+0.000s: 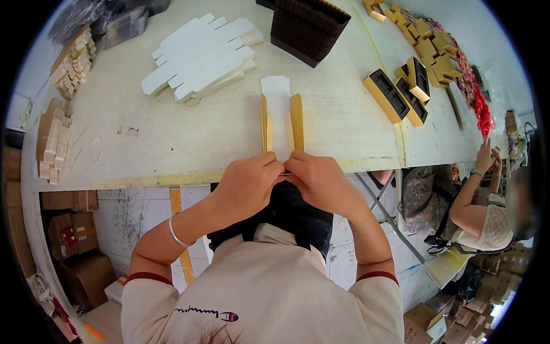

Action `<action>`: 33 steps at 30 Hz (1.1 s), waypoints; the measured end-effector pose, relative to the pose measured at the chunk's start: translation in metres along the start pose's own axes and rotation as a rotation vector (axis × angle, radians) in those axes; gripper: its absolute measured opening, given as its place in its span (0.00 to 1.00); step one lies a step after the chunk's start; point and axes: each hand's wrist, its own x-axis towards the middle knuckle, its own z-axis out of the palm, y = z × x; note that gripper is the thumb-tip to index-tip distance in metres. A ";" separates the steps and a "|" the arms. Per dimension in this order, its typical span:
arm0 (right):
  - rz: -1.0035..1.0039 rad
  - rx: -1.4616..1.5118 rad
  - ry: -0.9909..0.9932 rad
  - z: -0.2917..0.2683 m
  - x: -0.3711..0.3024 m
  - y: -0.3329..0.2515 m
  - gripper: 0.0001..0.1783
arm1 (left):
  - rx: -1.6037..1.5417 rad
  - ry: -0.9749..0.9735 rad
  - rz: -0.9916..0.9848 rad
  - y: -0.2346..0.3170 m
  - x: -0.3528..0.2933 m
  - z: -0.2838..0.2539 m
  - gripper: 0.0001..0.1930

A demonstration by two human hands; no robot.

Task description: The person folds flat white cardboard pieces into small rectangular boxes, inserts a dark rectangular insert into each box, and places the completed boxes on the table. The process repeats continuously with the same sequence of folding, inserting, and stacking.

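Note:
A small cardboard box (279, 123), white inside and gold outside, lies partly folded at the table's near edge. Its long side walls stand up, and a white end flap lies flat at the far end. My left hand (252, 176) pinches the near end of the box from the left. From the right, my right hand (314, 175) grips the same end, the fingertips of both hands almost meeting. The folded part between them is mostly hidden by my fingers. Beyond, to the left, rests a pile of flat white box blanks (203, 57).
Dark brown trays (309, 31) stand stacked at the back. Gold boxes with black inserts (389, 94) sit at right, with more gold boxes (438, 51) behind. Folded cartons (54, 140) line the left edge. At far right another person's hand (486, 157) touches red material (483, 114).

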 end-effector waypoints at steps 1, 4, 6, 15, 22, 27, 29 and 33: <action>-0.013 0.024 -0.026 -0.002 0.001 0.001 0.05 | -0.003 -0.010 -0.010 0.000 0.000 0.000 0.04; 0.102 0.039 -0.079 -0.003 -0.001 -0.004 0.08 | 0.020 -0.041 -0.024 0.001 0.002 -0.003 0.04; 0.095 0.023 -0.047 0.003 -0.004 -0.007 0.11 | 0.071 -0.071 -0.018 0.000 0.000 -0.004 0.04; -0.121 -0.416 0.220 -0.021 -0.008 0.031 0.09 | 0.383 -0.128 0.414 -0.033 0.028 -0.067 0.14; -0.023 0.153 0.255 0.009 0.000 -0.029 0.09 | 0.295 -0.039 0.180 -0.017 0.003 -0.032 0.18; -0.156 -0.117 0.274 -0.024 -0.009 -0.008 0.13 | 0.032 -0.136 0.163 -0.037 -0.002 -0.041 0.18; -0.170 -0.058 0.145 -0.018 -0.007 0.009 0.13 | 0.050 -0.108 0.221 -0.043 0.001 -0.040 0.17; -0.248 -0.026 0.109 -0.010 0.007 0.018 0.09 | 0.049 -0.060 0.263 -0.046 0.005 -0.037 0.14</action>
